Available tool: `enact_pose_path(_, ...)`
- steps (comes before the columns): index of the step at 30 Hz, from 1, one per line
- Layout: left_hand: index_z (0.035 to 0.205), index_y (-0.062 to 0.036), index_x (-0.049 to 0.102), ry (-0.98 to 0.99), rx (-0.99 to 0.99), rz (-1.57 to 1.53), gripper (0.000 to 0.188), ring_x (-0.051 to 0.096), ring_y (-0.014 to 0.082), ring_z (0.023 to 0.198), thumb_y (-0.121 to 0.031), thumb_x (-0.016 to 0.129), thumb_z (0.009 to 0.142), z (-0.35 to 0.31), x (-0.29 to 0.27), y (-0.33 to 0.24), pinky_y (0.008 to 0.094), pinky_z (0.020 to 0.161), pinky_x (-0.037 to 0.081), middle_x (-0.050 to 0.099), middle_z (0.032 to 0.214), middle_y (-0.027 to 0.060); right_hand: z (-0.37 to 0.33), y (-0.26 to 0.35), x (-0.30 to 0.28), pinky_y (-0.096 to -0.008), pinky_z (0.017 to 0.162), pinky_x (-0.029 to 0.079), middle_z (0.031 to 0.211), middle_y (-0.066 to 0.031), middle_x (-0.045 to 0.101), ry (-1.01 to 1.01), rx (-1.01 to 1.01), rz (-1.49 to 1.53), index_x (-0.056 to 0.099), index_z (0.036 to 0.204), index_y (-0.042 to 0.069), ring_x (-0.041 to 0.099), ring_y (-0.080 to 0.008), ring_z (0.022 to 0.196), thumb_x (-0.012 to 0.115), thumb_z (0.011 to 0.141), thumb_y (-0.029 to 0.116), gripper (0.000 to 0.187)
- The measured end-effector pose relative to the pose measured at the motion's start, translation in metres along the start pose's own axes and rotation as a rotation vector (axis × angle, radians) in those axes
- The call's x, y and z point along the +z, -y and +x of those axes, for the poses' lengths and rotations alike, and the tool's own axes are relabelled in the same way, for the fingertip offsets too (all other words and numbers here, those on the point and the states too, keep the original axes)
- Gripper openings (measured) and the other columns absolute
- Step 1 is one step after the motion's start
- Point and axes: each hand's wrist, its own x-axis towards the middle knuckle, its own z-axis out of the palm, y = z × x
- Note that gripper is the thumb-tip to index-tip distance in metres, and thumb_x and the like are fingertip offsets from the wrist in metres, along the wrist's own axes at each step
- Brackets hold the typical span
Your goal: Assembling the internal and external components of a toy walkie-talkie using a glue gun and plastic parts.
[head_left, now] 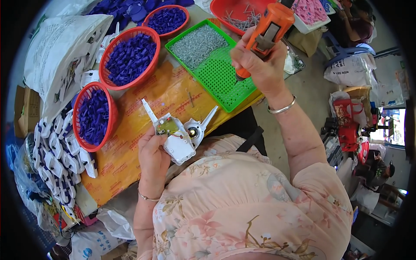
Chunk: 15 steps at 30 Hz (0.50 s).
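Note:
My left hand point(151, 154) is closed on an opened white plastic housing point(179, 151) near the table's front edge. A greenish circuit board point(167, 125) with thin wires sits in one part. The adjoining part holds a round dark piece with a shiny centre point(193, 131). Raised up on the right, my right hand point(266, 69) grips an orange power screwdriver point(277, 21), its tip angled down over the edge of a green perforated tray point(227, 82). Small silver screws point(197, 45) are heaped across the tray's far part.
Red baskets of blue plastic parts point(129, 58) stand left of the tray, on a yellow printed table cover point(125, 160). White-and-blue plastic pieces point(60, 160) pile up at the far left. A red bowl point(221, 11) holds long metal pins. Another person point(357, 24) sits at upper right.

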Motion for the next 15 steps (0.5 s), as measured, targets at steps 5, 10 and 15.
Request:
enact_pose_path(5, 0.119, 0.0116, 0.051, -0.009, 0.003, 0.008, 0.045, 0.066, 0.0271, 0.093, 0.007, 0.038, 0.076, 0.0006, -0.0043, 0.002, 0.0374, 0.085, 0.053, 0.064, 0.106, 0.0196, -0.003, -0.0017, -0.0021, -0.0255, 0.053, 0.047, 0.069, -0.004, 0.057, 0.007, 0.016, -0.01, 0.054, 0.086, -0.001, 0.056, -0.0123, 0.058, 0.069, 0.08, 0.007, 0.017)
enact_pose_path(10, 0.12, 0.011, 0.051, -0.009, 0.008, 0.013, 0.045, 0.066, 0.0256, 0.092, 0.007, 0.038, 0.077, 0.0002, -0.0036, 0.0016, 0.0364, 0.085, 0.053, 0.064, 0.106, 0.0189, -0.006, -0.0042, -0.0012, -0.0261, 0.054, 0.047, 0.069, -0.0044, 0.057, 0.011, 0.03, 0.02, 0.053, 0.09, 0.0, 0.056, -0.0126, 0.058, 0.068, 0.08, 0.007, 0.019)
enact_pose_path(15, 0.119, 0.0115, 0.052, -0.01, 0.003, 0.015, 0.045, 0.066, 0.0268, 0.093, 0.007, 0.038, 0.076, 0.0007, -0.0023, 0.0007, 0.0369, 0.085, 0.053, 0.064, 0.106, 0.0198, -0.0087, -0.0045, -0.0008, -0.0266, 0.054, 0.047, 0.071, -0.0045, 0.057, 0.0, 0.015, 0.007, 0.052, 0.092, 0.0, 0.056, -0.0125, 0.059, 0.067, 0.081, 0.005, 0.019)
